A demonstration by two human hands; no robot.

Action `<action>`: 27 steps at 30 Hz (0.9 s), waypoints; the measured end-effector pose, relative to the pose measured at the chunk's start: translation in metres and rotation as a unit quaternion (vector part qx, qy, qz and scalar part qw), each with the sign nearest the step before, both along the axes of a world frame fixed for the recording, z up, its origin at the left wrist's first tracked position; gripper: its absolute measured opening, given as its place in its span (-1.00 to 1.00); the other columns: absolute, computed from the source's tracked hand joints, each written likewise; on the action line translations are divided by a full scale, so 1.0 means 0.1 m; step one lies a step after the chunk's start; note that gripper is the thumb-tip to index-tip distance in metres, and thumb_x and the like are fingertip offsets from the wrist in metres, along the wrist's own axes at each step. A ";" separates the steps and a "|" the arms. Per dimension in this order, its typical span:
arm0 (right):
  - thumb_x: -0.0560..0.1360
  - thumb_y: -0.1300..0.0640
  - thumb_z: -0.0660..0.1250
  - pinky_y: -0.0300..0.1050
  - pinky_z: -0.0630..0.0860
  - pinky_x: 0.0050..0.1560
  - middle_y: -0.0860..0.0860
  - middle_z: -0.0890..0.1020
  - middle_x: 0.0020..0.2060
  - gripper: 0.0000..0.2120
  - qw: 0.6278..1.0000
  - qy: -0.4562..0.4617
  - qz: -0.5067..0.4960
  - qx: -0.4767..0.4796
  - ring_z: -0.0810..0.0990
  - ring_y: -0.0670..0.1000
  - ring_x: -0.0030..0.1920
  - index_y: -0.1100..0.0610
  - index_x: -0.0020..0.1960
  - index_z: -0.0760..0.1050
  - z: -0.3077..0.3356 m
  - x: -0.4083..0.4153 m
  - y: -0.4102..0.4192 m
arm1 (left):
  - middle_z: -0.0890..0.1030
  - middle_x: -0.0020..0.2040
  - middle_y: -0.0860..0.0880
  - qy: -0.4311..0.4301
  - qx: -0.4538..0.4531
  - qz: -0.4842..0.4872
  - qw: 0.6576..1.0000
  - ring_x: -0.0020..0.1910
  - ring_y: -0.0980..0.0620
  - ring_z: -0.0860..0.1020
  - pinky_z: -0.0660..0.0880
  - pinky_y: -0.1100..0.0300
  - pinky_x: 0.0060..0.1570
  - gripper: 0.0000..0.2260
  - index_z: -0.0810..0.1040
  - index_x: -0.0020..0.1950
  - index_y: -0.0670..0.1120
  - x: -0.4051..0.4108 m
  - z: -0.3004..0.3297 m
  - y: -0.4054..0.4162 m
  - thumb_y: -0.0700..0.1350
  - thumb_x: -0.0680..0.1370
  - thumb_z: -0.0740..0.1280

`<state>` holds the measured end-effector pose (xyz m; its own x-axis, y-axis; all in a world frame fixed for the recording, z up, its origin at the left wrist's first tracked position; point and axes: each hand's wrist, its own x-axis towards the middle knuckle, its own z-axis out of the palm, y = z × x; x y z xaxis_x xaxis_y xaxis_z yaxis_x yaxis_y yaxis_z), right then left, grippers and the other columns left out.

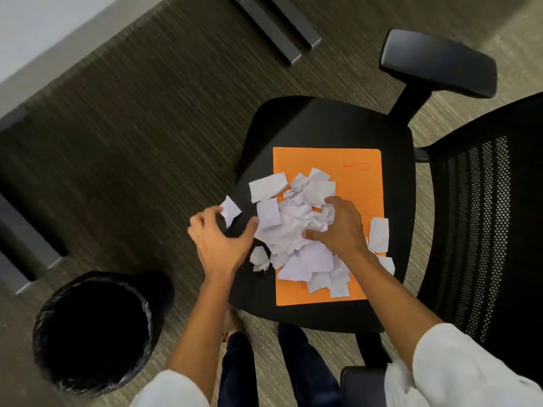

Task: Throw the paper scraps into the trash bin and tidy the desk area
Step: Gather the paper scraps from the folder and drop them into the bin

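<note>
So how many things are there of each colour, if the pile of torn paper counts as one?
Orange: 1, the folder on the seat.
White: 1, the paper scraps, which both hands are gathering.
Black: 2, the office chair and the bag-lined trash bin.
Total: 4

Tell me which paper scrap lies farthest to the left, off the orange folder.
The small scrap at the seat's left edge, by the left hand's fingertips. It lies apart from the pile, which mostly covers the folder.
</note>
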<state>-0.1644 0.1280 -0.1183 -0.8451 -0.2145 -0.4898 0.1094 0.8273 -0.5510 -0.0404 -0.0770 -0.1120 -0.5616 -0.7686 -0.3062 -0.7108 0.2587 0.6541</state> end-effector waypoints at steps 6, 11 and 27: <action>0.25 -0.12 0.62 0.10 0.39 0.16 0.05 0.39 0.34 -0.29 0.992 0.071 0.044 0.096 0.30 0.20 0.34 -0.01 0.33 0.46 -0.14 0.14 0.01 | 0.09 0.61 -0.15 -0.096 0.181 -0.107 0.973 0.58 -0.13 0.10 0.19 -0.04 0.51 -0.22 0.09 0.60 -0.11 -0.41 -0.35 0.03 0.20 0.53 0.35; 0.29 -0.03 0.63 -0.08 0.31 0.16 0.10 0.38 0.34 -0.30 0.993 0.075 0.041 0.079 0.35 0.23 0.31 0.03 0.36 0.47 -0.16 0.19 0.02 | 0.12 0.61 -0.13 -0.067 0.073 -0.133 0.986 0.58 -0.11 0.05 0.20 -0.05 0.47 -0.37 0.21 0.56 -0.11 -0.13 -0.32 0.36 0.24 0.61 0.10; 0.35 0.12 0.59 -0.42 0.43 -0.01 -0.10 0.60 0.06 -0.45 0.995 -0.001 0.034 -0.096 0.56 -0.03 0.07 0.03 0.27 0.45 -0.25 0.23 -0.01 | 0.47 0.33 -0.10 -0.029 0.086 -0.150 0.984 0.28 -0.08 0.49 0.57 0.02 0.17 -0.52 0.48 0.39 -0.06 -0.24 -0.04 0.77 -0.21 0.48 0.44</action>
